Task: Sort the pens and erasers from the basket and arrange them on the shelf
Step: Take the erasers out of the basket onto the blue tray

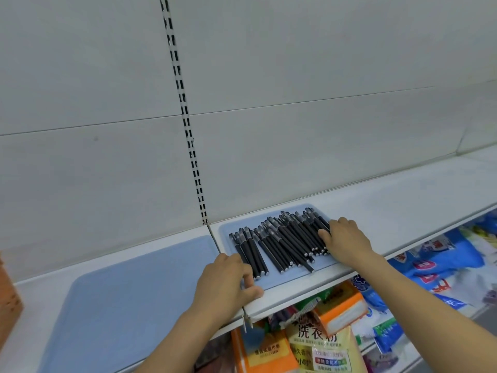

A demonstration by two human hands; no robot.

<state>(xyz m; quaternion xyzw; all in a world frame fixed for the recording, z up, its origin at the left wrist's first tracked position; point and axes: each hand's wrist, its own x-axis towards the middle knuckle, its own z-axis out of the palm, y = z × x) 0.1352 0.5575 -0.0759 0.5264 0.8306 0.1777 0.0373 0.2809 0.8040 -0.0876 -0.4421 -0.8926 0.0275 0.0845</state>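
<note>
Where the shelf [403, 200] lies bare right of the blue tray [271, 282], black pens [279, 243] fill the tray between the hands; left hand [228, 278] rests curled on the leftmost pens, right hand [347, 239] presses flat on the rightmost.

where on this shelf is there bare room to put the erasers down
The left blue mat, between the shelf divider and the brown box, shows bare. So does the white shelf right of the right hand. The right blue mat is crowded with black pens.
</note>
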